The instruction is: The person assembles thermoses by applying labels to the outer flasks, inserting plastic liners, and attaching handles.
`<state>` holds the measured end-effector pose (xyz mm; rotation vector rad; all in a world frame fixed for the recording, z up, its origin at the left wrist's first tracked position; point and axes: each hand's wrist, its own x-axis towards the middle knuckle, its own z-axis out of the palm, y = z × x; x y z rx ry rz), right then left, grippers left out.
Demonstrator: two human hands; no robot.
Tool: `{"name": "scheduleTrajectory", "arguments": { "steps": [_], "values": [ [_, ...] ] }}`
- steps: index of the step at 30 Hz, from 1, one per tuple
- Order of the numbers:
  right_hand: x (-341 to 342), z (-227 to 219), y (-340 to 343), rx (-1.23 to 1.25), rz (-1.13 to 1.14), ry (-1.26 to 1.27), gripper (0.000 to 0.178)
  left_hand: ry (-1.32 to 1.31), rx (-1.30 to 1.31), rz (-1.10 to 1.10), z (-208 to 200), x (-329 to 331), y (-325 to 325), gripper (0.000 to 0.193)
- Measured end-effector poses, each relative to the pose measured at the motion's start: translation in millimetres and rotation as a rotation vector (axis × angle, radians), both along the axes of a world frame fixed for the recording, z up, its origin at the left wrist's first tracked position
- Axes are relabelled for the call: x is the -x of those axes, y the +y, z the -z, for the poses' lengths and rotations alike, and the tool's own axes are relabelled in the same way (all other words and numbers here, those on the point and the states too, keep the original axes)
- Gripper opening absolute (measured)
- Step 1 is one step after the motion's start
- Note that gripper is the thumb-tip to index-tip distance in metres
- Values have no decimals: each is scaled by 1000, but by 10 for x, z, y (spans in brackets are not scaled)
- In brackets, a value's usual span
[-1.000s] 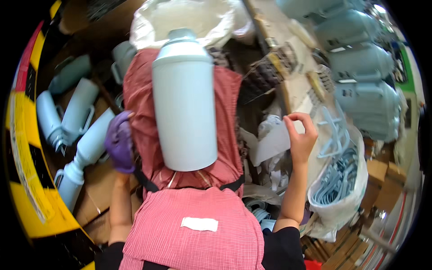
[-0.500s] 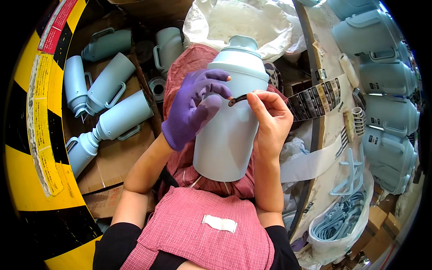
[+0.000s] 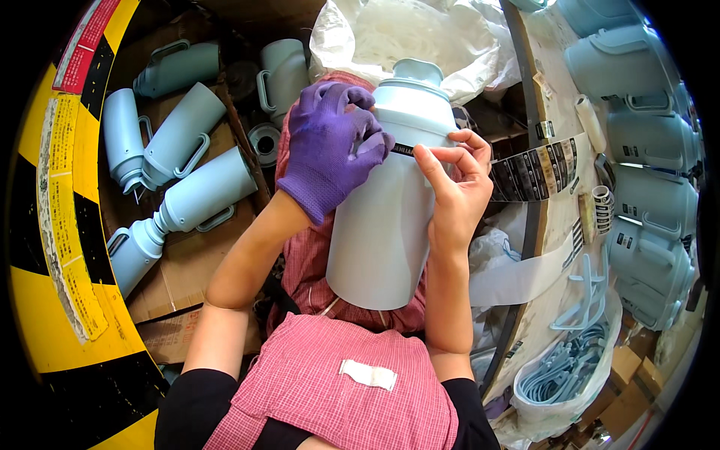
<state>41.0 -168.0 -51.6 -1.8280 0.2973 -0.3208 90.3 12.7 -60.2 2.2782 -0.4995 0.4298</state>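
A pale blue jug body (image 3: pixel 379 240) with a narrower neck stands upright on my lap, tilted slightly. Across its upper part, just below the shoulder ridge, a small black label strip (image 3: pixel 403 150) stretches between my two hands. My left hand (image 3: pixel 330 142), in a purple glove with bare fingertips, is closed at the strip's left end. At the right end, the bare thumb and forefinger of my right hand (image 3: pixel 457 180) pinch the strip, the other fingers curled beside the jug. Whether the strip touches the surface is hard to tell.
On my left, several similar jugs (image 3: pixel 210 191) lie in a cardboard box (image 3: pixel 180 281). To the right, a bench (image 3: pixel 551 60) carries a sheet of labels (image 3: pixel 536 172) and rows of jugs (image 3: pixel 649 131). A bag of blue handles (image 3: pixel 562 367) and a white sack (image 3: pixel 420 37) stand nearby.
The label strip has turned from curled and edge-on to straight and facing me, level across the jug. My left hand has moved up and right and rotated over its left end.
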Motion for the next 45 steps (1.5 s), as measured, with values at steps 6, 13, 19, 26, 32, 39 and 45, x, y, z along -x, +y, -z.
{"name": "scheduleTrajectory", "arguments": {
  "steps": [6,13,19,26,32,39,45],
  "values": [
    [-43,20,7,2,-5,-17,19,5,-39,-34,-15,17,-10,19],
    [-90,49,-33,-216,-26,31,31,35,-324,-128,111,-36,98,29],
    [49,295,-247,-618,-63,-85,36,63,244,26,531,39,179,73],
    [1105,194,-1336,-334,-45,1,22,-355,-160,410,720,-227,163,50],
    [3500,-70,-2402,-232,-225,825,24,431,615,245,664,-1314,218,55],
    [5454,923,-1586,1003,52,1279,24,618,-435,899,-64,-1706,-683,51],
    [5603,402,-1703,918,-352,1664,27,819,-290,872,-4,-1915,-598,44]
  ]
}}
